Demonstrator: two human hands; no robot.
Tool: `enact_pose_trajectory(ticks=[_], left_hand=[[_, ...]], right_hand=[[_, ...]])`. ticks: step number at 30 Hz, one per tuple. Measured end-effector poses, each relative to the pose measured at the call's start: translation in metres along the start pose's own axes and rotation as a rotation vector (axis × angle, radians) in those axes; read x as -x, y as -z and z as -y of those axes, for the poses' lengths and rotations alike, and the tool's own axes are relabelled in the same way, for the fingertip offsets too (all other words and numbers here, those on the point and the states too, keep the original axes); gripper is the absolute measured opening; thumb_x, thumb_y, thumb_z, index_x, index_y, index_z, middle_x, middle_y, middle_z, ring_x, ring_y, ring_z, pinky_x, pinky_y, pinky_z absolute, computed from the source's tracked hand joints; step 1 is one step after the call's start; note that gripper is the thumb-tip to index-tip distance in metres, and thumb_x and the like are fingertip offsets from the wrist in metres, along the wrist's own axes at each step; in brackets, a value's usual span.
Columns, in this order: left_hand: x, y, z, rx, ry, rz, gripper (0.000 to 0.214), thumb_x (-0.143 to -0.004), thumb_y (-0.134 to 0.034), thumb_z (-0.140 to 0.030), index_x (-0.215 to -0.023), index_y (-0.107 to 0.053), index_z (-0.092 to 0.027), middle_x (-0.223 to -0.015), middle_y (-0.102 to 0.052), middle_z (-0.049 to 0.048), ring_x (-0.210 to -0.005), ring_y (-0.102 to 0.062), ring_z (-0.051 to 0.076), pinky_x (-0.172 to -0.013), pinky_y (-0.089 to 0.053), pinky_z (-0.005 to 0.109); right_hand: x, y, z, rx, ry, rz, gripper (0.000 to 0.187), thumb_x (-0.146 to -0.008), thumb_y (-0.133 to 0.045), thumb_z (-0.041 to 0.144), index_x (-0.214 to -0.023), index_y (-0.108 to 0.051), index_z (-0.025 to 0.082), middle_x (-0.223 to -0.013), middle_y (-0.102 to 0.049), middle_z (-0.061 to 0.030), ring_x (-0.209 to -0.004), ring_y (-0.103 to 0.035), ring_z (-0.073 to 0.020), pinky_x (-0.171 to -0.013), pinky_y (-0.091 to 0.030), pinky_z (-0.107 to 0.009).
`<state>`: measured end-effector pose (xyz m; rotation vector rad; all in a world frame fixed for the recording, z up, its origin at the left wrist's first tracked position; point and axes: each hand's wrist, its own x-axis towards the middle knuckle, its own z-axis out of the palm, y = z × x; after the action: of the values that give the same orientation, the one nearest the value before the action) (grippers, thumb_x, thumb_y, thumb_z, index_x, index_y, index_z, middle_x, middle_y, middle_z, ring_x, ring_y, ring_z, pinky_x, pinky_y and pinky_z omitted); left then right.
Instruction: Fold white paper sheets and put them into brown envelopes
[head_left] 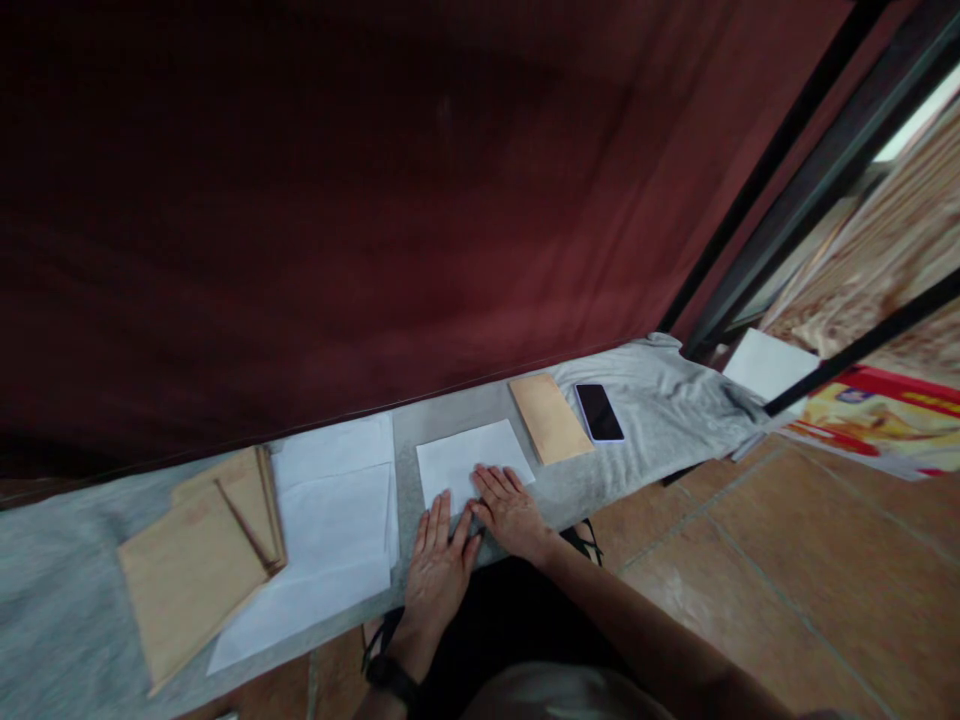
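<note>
A folded white sheet of paper (469, 458) lies on the grey cloth-covered table (67, 590) in front of me. My left hand (439, 565) rests flat on its near edge with fingers stretched out. My right hand (512, 510) lies flat on the sheet's near right part, fingers extended, thumb touching the left hand's fingers. Neither hand holds anything.
A stack of white sheets (330, 510) lies to the left, beside a pile of brown envelopes (202, 560). One brown envelope (550, 417) and a black phone (598, 411) lie to the right. A dark red curtain (337, 200) hangs behind the table. Tiled floor (787, 560) lies at right.
</note>
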<state>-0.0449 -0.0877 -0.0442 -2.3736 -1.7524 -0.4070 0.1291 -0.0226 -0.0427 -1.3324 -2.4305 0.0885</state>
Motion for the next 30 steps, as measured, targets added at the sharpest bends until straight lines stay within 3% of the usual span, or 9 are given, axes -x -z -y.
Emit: enact_pose_trajectory(ticks=[10,15,21,30], left_hand=[[-0.001,0.001,-0.001,-0.02,-0.007,-0.025,0.057,-0.097,-0.05,-0.039,-0.152,-0.042,-0.026,-0.161,-0.036,0.0149,-0.146,-0.04,0.031,-0.114,-0.04,0.05],[0.0,0.001,-0.001,-0.033,-0.011,-0.021,0.059,-0.097,-0.05,-0.039,-0.153,-0.04,-0.026,-0.161,-0.036,0.0158,-0.146,-0.04,0.031,-0.114,-0.039,0.051],[0.001,0.001,-0.001,-0.03,-0.018,-0.024,0.058,-0.097,-0.048,-0.037,-0.153,-0.039,-0.026,-0.162,-0.034,0.0154,-0.147,-0.036,0.032,-0.115,-0.038,0.052],[0.0,-0.002,0.0,-0.031,0.0,-0.027,0.058,-0.096,-0.049,-0.039,-0.152,-0.041,-0.029,-0.161,-0.037,0.0106,-0.148,-0.036,0.03,-0.114,-0.04,0.052]], right_hand=[[0.02,0.01,-0.023,0.04,0.002,0.006,0.048,-0.102,-0.052,0.04,-0.149,-0.048,0.033,-0.162,-0.034,-0.0091,-0.144,-0.04,-0.0302,-0.116,-0.034,-0.049],[0.019,0.012,-0.025,0.036,0.032,0.03,0.046,-0.102,-0.051,0.04,-0.148,-0.049,0.034,-0.159,-0.04,-0.0073,-0.143,-0.042,-0.0275,-0.116,-0.034,-0.049],[-0.01,0.007,-0.021,0.028,0.033,0.054,0.046,-0.105,-0.04,0.044,-0.148,-0.049,0.029,-0.158,-0.042,-0.0053,-0.144,-0.04,-0.0251,-0.119,-0.028,-0.05],[-0.062,-0.012,-0.025,0.069,-0.136,0.057,0.048,-0.105,-0.04,0.044,-0.15,-0.046,0.029,-0.159,-0.039,-0.0055,-0.144,-0.039,-0.0286,-0.119,-0.024,-0.053]])
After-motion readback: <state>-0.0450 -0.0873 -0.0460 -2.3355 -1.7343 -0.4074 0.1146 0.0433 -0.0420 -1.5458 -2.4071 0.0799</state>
